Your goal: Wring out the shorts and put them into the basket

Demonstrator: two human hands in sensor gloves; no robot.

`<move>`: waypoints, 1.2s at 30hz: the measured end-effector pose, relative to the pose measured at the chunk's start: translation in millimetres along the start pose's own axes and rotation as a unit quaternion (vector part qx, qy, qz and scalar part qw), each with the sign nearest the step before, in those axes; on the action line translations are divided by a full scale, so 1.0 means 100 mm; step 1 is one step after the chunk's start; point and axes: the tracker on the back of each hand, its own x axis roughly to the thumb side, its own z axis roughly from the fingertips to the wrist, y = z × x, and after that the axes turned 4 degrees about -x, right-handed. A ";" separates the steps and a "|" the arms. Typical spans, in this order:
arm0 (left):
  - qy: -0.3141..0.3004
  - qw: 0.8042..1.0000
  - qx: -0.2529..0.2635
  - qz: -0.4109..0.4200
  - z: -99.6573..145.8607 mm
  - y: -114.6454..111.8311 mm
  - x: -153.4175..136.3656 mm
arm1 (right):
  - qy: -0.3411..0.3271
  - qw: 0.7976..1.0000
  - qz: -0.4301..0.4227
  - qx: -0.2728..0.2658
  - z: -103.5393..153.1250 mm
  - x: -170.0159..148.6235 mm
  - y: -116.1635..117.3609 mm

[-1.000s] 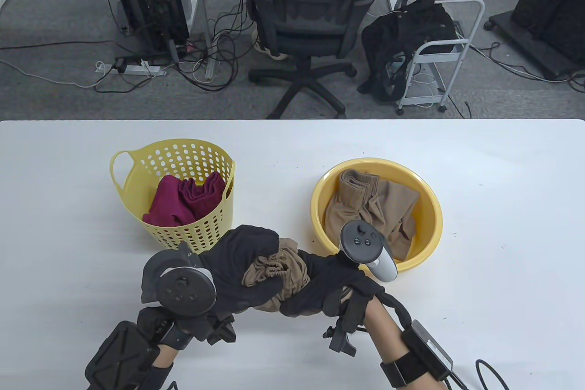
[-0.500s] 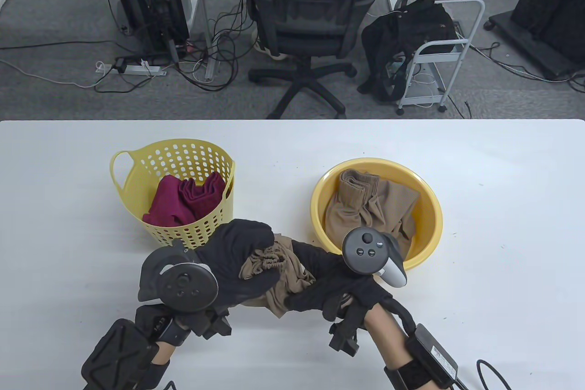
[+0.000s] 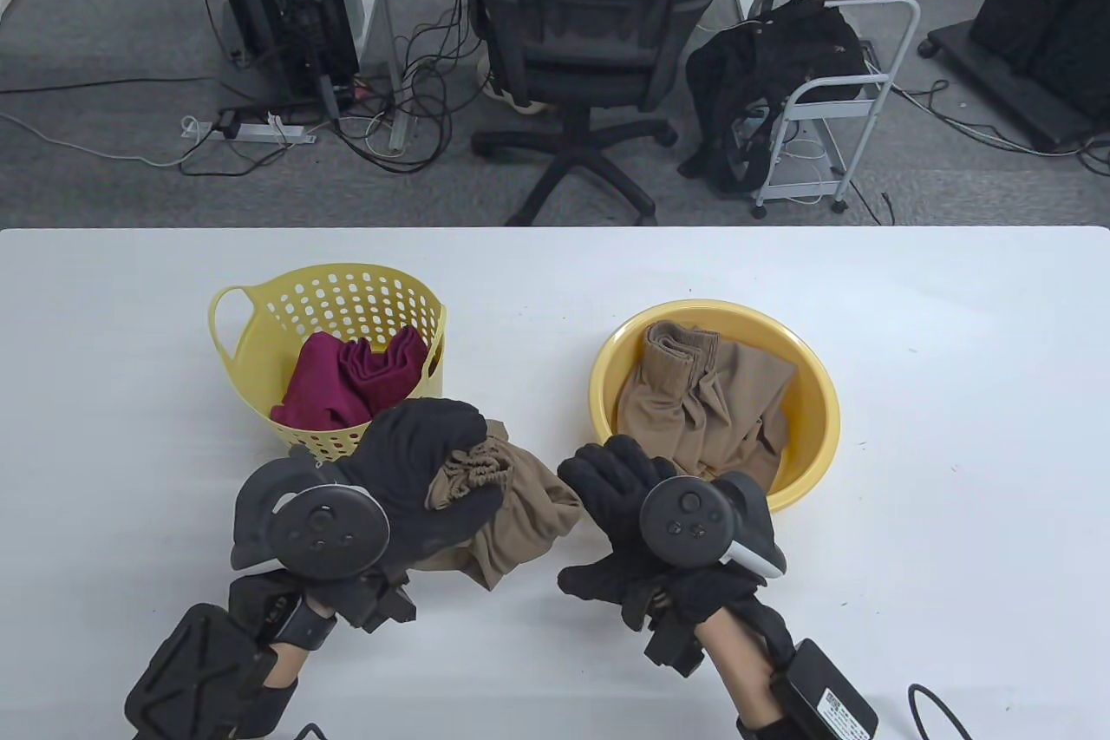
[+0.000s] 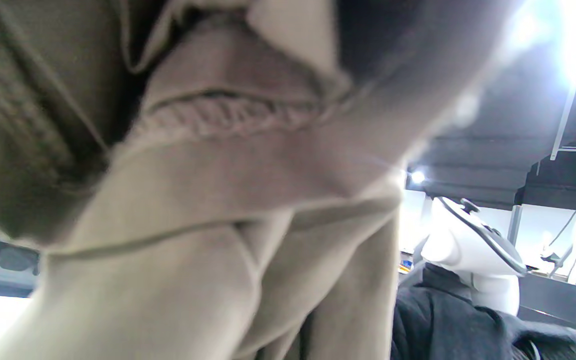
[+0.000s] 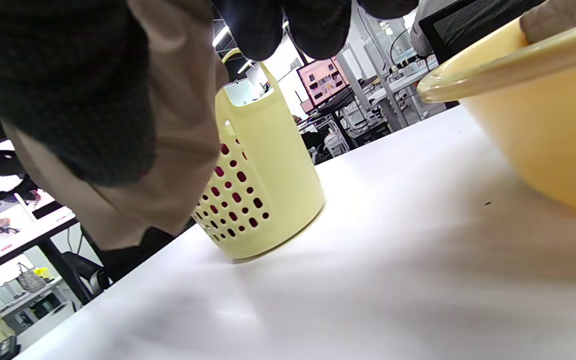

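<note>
Left hand (image 3: 408, 471) grasps bunched tan shorts (image 3: 512, 506) at lower centre of frame, above the tabletop (image 3: 954, 428), just below the yellow basket (image 3: 260, 306). Right hand (image 3: 633, 514) released, fingers loosely curled, holding nothing, beside the yellow basin (image 3: 815, 428).

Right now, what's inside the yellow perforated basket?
The basket holds bunched dark red fabric. The left hand, gripping the tan shorts, covers its near rim; anything beneath the red fabric is hidden.
</note>
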 end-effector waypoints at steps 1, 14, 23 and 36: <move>0.002 1.000 0.001 -0.001 0.00 0.02 0.00 | 0.001 1.000 0.004 0.000 0.01 -0.01 0.01; 0.045 0.998 0.030 -0.024 0.02 0.30 -0.16 | 0.021 0.994 0.106 -0.022 0.12 -0.09 0.19; 0.076 0.994 0.075 -0.007 -0.02 0.54 -0.29 | 0.019 0.990 0.141 -0.024 0.17 -0.11 0.27; 0.131 0.984 0.103 -0.062 -0.09 0.84 -0.53 | 0.016 0.991 0.130 -0.039 0.20 -0.12 0.24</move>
